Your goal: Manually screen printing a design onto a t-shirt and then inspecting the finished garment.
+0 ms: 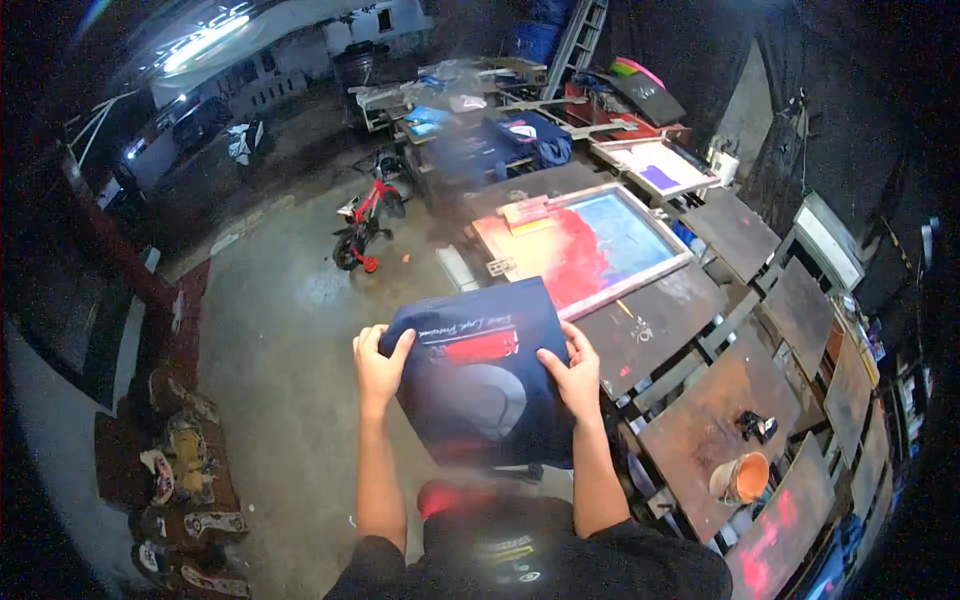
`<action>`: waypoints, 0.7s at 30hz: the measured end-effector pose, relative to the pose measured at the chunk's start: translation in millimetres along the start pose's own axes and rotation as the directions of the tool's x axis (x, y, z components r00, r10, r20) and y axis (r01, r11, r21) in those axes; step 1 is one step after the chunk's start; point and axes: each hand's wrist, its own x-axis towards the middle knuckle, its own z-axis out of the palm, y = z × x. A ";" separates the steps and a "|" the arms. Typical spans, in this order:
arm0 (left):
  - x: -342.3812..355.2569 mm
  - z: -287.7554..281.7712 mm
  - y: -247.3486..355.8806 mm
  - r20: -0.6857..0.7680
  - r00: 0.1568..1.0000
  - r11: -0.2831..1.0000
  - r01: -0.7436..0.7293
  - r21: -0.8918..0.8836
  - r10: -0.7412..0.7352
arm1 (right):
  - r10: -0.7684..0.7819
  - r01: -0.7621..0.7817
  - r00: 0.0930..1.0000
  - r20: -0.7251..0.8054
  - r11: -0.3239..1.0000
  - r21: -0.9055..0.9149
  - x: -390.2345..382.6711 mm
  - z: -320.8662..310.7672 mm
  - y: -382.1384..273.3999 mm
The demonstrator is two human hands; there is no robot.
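Observation:
A dark navy printed panel [468, 400], seemingly cloth, is held up before my chest. It carries a line of pale lettering, a red block and a grey curved shape. My left hand [382, 368] grips its left edge, thumb on the front face. My right hand [574, 372] holds the right edge the same way. The fingers behind the panel are partly hidden. Just beyond it, a screen-printing frame [640, 284] smeared with red and blue ink lies on a dark board. A wooden-handled squeegee [530, 213] seems to rest on the frame's far left part.
To the right, several brown boards [722, 425] stand on a rack; one bears an orange-lined bucket [740, 478] and a small black object [757, 427]. A second screen [655, 168] with purple ink lies farther back. A red child's bicycle [372, 212] stands on the floor.

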 end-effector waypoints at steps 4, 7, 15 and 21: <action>24.9 2.2 -25.7 -0.037 0.987 0.972 0.147 -0.181 -0.156 | 0.035 -0.033 0.999 -0.033 0.998 0.051 13.9 36.2 5.3; 43.6 11.0 -41.9 -0.104 0.992 0.994 0.061 -0.092 -0.070 | -0.044 0.040 0.993 -0.106 0.999 -0.032 27.6 69.4 15.5; 53.6 33.7 -145.7 0.399 0.908 0.915 0.262 -0.306 -0.127 | -0.109 0.076 0.991 -0.075 0.934 -0.348 46.5 187.7 36.4; 82.9 -3.3 -215.8 0.618 0.776 0.803 0.445 -0.395 -0.126 | -0.098 0.061 0.993 -0.062 0.893 -0.447 51.9 267.8 72.3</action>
